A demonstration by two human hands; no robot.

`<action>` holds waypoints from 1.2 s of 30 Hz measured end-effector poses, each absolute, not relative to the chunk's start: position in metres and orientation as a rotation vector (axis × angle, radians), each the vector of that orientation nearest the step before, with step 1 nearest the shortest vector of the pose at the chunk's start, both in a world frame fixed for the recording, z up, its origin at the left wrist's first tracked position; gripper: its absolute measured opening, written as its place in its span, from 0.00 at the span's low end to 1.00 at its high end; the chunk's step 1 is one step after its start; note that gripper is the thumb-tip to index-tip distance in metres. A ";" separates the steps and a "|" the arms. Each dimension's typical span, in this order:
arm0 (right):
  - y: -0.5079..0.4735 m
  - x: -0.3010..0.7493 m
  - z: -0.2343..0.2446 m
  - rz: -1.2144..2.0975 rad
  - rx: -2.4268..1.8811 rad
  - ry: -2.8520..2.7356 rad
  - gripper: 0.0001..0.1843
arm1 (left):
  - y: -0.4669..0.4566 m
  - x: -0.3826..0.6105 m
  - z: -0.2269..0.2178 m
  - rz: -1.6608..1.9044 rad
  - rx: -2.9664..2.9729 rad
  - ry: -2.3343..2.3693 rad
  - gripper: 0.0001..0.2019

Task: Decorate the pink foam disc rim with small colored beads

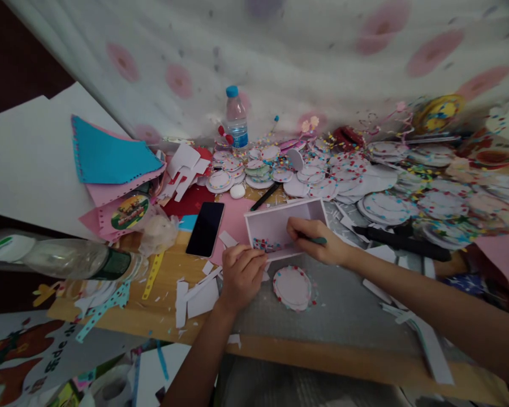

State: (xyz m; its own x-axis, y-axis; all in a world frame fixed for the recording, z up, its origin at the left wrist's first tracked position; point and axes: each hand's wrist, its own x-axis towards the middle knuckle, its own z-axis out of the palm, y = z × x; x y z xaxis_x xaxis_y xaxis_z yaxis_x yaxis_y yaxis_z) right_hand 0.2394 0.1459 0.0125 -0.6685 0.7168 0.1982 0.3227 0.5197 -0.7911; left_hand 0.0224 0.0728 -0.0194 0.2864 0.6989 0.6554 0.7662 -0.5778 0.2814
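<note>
My left hand (241,273) is curled closed at the near left corner of a shallow white box (280,217), gripping its edge. The box holds small coloured beads (266,245) in its near part. My right hand (316,240) is closed round a thin green pen-like tool (316,240) and reaches into the box over its near right side. Just in front of the box lies a white paper disc (292,287) with coloured dots round its rim, on a grey mat (348,305).
A black phone (206,228) lies left of the box. Several decorated paper discs (377,181) cover the far right. A water bottle (236,117) stands at the back, a clear bottle (68,259) lies at left. Paper scraps (195,297) litter the wooden table (314,356). A black tool (401,242) lies right.
</note>
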 end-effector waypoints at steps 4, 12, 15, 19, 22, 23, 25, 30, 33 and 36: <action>0.146 0.239 0.012 1.047 -0.865 -2.257 0.09 | 0.073 0.022 -0.020 -1.205 -2.463 -1.380 0.05; 0.145 0.236 0.010 1.018 -0.981 -2.306 0.10 | 0.072 0.020 -0.024 -1.173 -2.474 -1.408 0.06; 0.143 0.237 0.009 1.011 -0.977 -2.271 0.11 | 0.071 0.020 -0.023 -1.186 -2.478 -1.392 0.06; 0.142 0.239 0.007 1.017 -0.985 -2.160 0.11 | 0.072 0.021 -0.021 -1.215 -2.467 -1.377 0.06; 0.141 0.240 0.007 1.041 -0.982 -2.100 0.10 | 0.072 0.021 -0.020 -1.220 -2.471 -1.376 0.05; 0.141 0.240 0.008 1.048 -0.983 -2.092 0.10 | 0.072 0.021 -0.020 -1.222 -2.475 -1.378 0.05; 0.141 0.240 0.009 1.059 -0.977 -2.081 0.10 | 0.072 0.021 -0.021 -1.232 -2.480 -1.380 0.05; 0.143 0.240 0.010 1.120 -0.920 -1.910 0.10 | 0.072 0.022 -0.021 -1.278 -2.494 -1.413 0.05; 0.149 0.240 0.009 1.111 -0.892 -1.740 0.11 | 0.073 0.024 -0.020 -1.331 -2.478 -1.493 0.05; 0.152 0.238 0.010 1.092 -0.840 -1.575 0.12 | 0.077 0.025 -0.018 -1.364 -2.479 -1.560 0.03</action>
State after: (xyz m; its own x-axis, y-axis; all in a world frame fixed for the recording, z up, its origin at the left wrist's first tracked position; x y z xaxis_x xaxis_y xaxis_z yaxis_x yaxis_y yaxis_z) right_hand 0.2380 0.1525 0.0105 -0.2571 0.9052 0.3385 0.0008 0.3504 -0.9366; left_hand 0.0249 0.0774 -0.0180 0.1790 0.7771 0.6034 0.7016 -0.5307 0.4754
